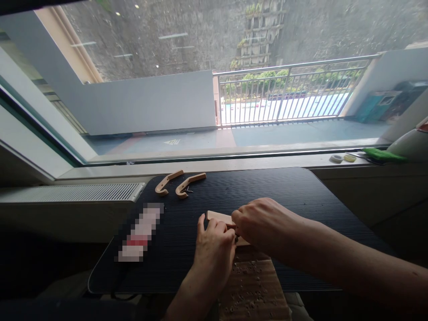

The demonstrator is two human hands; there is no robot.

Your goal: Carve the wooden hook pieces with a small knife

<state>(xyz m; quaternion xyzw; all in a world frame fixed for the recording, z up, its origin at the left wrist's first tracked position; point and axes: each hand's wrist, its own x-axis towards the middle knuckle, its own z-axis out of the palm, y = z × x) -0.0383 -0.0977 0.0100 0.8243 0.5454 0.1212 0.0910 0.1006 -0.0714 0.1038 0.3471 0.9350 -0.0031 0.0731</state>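
My left hand (216,240) is curled over a pale wooden piece (219,217), its fingers along the near side and one fingertip at the left end. Closed in a fist, my right hand (256,220) presses against the right end of that wood; whatever is inside its fingers is hidden. A second strip of pale wood (243,242) shows just below the hands. Closer to me lies a brown cardboard sheet (256,285) dotted with small dark bits or holes. Two wooden hooks (167,182) rest at the table's far left, with small screws (189,190) beside the right one.
The work sits on a dark table (274,187) with rounded corners. A blurred-out pinkish object (142,234) lies on its left side. Behind is a window sill (234,162) carrying a white roll (336,158) and a green item (384,155). A radiator (100,192) stands at the left.
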